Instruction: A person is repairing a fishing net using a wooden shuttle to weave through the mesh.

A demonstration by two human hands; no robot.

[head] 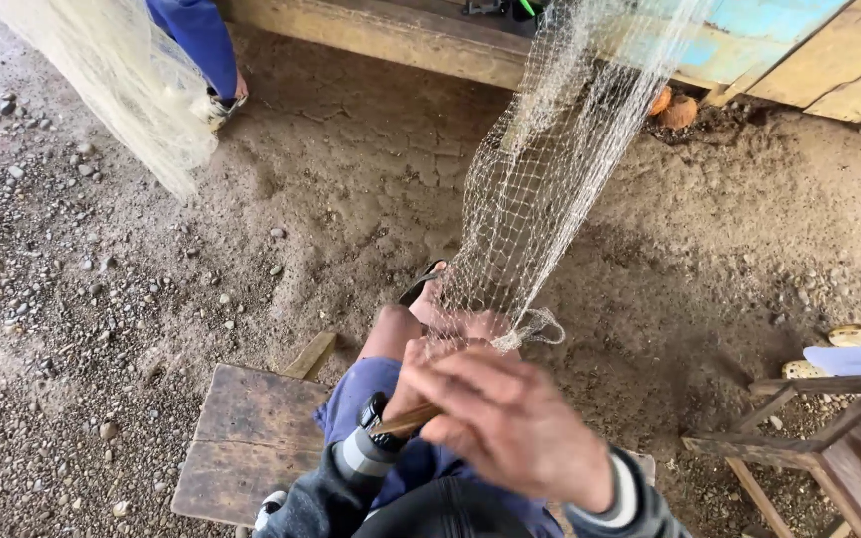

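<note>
Packed brown dirt strewn with grey pebbles is spread below the hands, where a thin wooden netting stick [406, 420] is gripped by the right hand [510, 423] while fine pale knotted mesh netting [540, 189] is pinched by the left hand [421, 364] just beyond it, above a weathered wooden bench [246, 438].

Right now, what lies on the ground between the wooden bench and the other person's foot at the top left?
In the head view, only bare dirt with scattered pebbles lies between bench and foot.
</note>
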